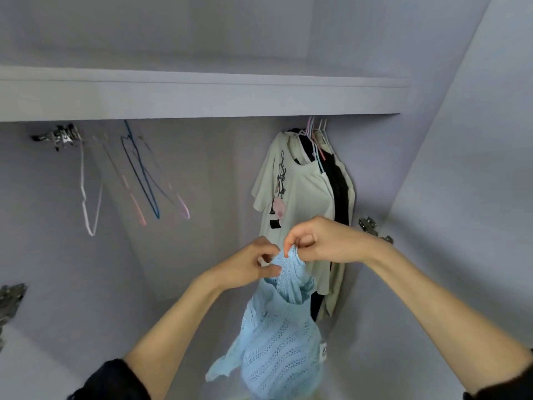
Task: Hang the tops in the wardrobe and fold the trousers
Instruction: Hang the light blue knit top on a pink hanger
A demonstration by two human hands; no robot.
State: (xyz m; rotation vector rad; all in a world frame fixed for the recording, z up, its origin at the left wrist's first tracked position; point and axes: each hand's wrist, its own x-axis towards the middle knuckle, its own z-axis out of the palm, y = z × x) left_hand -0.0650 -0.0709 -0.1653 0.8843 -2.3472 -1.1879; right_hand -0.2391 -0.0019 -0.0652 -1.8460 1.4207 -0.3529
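Both hands met at frame centre, the left hand (255,265) and right hand (320,241) pinching the top edge of the blue knit top (278,339), which hung straight down below them. Empty hangers (141,180) dangled at upper left, nearer the left hand; hung tops (302,192) crowded directly behind.

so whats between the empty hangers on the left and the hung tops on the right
Head view: nothing hangs between the empty hangers and the hung tops; only the bare wardrobe back wall shows there.
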